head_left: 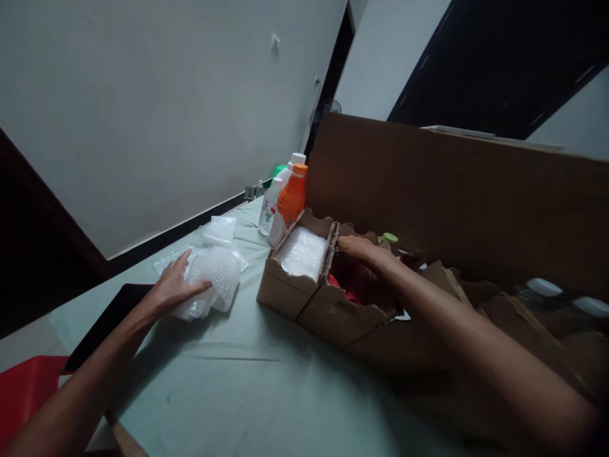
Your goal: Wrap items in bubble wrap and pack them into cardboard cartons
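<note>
My left hand (176, 285) rests with thumb and fingers apart on a pile of clear bubble wrap sheets (221, 273) on the bed-like surface. To the right stands a brown cardboard box (285, 298) with wavy-cut rims. Its nearest compartment contains folded bubble wrap (303, 252). My right hand (356, 246) reaches over the second compartment, its fingers curled at the cardboard divider; the fingertips are partly hidden. Red material (352, 295) shows inside that compartment, below my right wrist.
Behind the box stand an orange bottle (291, 200), a clear bottle (268, 212) and a white-capped bottle (297, 158). A tall cardboard panel (451, 190) rises at the back right. Further compartments hold jars with pale lids (545, 287). A red stool-like object (33, 393) is lower left.
</note>
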`<state>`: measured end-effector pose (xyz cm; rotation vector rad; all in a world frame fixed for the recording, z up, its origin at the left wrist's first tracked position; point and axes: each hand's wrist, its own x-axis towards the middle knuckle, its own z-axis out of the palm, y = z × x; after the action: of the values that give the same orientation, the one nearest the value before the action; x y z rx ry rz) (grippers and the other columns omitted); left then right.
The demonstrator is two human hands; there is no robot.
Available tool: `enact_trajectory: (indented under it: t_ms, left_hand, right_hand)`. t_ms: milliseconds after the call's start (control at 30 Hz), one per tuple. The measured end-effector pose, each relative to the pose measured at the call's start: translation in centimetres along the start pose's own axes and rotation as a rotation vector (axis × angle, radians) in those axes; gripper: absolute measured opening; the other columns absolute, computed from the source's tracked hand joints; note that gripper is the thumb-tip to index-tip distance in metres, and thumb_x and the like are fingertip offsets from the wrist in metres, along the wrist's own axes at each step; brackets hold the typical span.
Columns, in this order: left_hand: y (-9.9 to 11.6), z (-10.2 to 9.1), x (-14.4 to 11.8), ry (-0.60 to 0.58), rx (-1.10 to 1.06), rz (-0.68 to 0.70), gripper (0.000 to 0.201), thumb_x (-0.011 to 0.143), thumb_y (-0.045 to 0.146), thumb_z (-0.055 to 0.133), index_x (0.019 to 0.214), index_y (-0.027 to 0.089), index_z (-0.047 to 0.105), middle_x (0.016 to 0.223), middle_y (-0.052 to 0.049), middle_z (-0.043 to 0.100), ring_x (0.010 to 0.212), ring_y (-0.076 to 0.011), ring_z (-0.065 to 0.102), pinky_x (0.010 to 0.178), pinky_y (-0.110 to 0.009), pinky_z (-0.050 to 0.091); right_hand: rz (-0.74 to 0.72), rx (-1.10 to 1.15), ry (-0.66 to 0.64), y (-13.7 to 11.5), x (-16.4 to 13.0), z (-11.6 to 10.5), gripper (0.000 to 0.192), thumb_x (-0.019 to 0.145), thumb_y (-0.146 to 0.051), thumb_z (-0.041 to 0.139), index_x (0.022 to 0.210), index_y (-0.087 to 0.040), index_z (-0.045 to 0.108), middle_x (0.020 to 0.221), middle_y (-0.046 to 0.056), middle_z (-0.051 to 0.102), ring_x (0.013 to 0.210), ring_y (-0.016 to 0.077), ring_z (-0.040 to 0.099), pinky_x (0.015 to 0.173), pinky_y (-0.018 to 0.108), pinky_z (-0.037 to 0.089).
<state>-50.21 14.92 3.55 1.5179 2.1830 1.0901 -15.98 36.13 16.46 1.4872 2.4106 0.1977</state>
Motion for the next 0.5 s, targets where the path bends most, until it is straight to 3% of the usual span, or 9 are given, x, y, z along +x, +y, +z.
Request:
enact_trajectory:
  t_ms: [67, 133, 200, 267, 333, 400, 467, 500]
  left_hand:
    - [-0.3, 0.6, -0.5, 0.112, 0.08, 0.08, 0.099, 0.07, 0.058, 0.069, 0.151, 0.014, 0.036, 0.149, -0.021, 0.045, 0.134, -0.04, 0.047, 0.108, -0.055, 0.042]
    - [-0.4, 1.4, -1.3, 0.132, 0.121, 0.199, 0.088, 0.077, 0.053, 0.066, 0.152, 0.021, 0.035, 0.157, -0.017, 0.034, 0.143, -0.0382, 0.037, 0.113, -0.055, 0.037]
    - [-0.6, 2.4, -2.0, 0.115, 0.173, 0.25, 0.074, 0.08, 0.045, 0.065, 0.148, 0.025, 0.043, 0.158, -0.014, 0.033, 0.144, -0.0389, 0.035, 0.113, -0.057, 0.036]
    - [-0.9, 3.5, -2.3, 0.058, 0.195, 0.199, 0.065, 0.083, 0.038, 0.06, 0.145, 0.024, 0.048, 0.154, -0.014, 0.04, 0.141, -0.0391, 0.039, 0.112, -0.057, 0.038]
    - [-1.3, 4.3, -2.2, 0.004, 0.166, 0.12, 0.061, 0.085, 0.037, 0.054, 0.144, 0.02, 0.048, 0.148, -0.015, 0.047, 0.138, -0.0375, 0.044, 0.111, -0.055, 0.041]
    - [-1.4, 4.7, -2.1, -0.008, 0.118, 0.062, 0.063, 0.086, 0.037, 0.051, 0.145, 0.016, 0.047, 0.145, -0.017, 0.05, 0.137, -0.0369, 0.046, 0.111, -0.053, 0.042]
    - [-1.3, 5.0, -2.2, 0.016, 0.088, 0.031, 0.063, 0.086, 0.037, 0.051, 0.145, 0.015, 0.047, 0.145, -0.018, 0.051, 0.136, -0.0378, 0.046, 0.111, -0.055, 0.041]
    - [-1.1, 5.1, -2.3, 0.031, 0.08, 0.023, 0.063, 0.086, 0.037, 0.052, 0.145, 0.015, 0.048, 0.145, -0.019, 0.05, 0.137, -0.0382, 0.046, 0.112, -0.055, 0.04]
  right_hand:
    - [0.018, 0.016, 0.025, -0.1, 0.0, 0.0, 0.013, 0.092, -0.028, 0.067, 0.095, -0.015, 0.07, 0.093, 0.005, 0.071, 0.082, 0.0147, 0.068, 0.069, 0.026, 0.051]
    - [0.054, 0.024, 0.068, -0.1, -0.5, -0.9, 0.008, 0.089, -0.021, 0.066, 0.089, -0.015, 0.072, 0.09, 0.008, 0.072, 0.081, 0.0156, 0.069, 0.063, 0.024, 0.044]
    - [0.122, 0.017, 0.128, 0.2, -1.9, -2.7, 0.012, 0.087, -0.015, 0.063, 0.086, -0.014, 0.074, 0.088, 0.012, 0.073, 0.078, 0.018, 0.069, 0.06, 0.026, 0.038]
    - [0.204, -0.006, 0.218, 0.4, -4.5, -4.9, 0.018, 0.089, -0.017, 0.057, 0.093, -0.014, 0.074, 0.091, 0.016, 0.073, 0.078, 0.0219, 0.069, 0.06, 0.029, 0.037]
    - [0.277, 0.014, 0.448, 0.1, -8.5, -6.9, 0.023, 0.091, -0.024, 0.053, 0.102, -0.015, 0.072, 0.096, 0.017, 0.073, 0.08, 0.0253, 0.067, 0.061, 0.033, 0.038]
    - [0.26, 0.12, 0.855, -1.7, -12.8, -7.7, 0.023, 0.093, -0.029, 0.053, 0.106, -0.018, 0.068, 0.098, 0.014, 0.072, 0.082, 0.0256, 0.065, 0.067, 0.035, 0.041]
    - [0.062, 0.213, 1.158, -5.1, -16.2, -7.1, 0.021, 0.096, -0.032, 0.052, 0.108, -0.02, 0.063, 0.101, 0.012, 0.07, 0.083, 0.0242, 0.063, 0.073, 0.036, 0.044]
    - [-0.062, 0.223, 1.195, -7.4, -17.2, -6.3, 0.017, 0.097, -0.03, 0.051, 0.107, -0.021, 0.061, 0.101, 0.011, 0.069, 0.083, 0.0233, 0.063, 0.075, 0.036, 0.045]
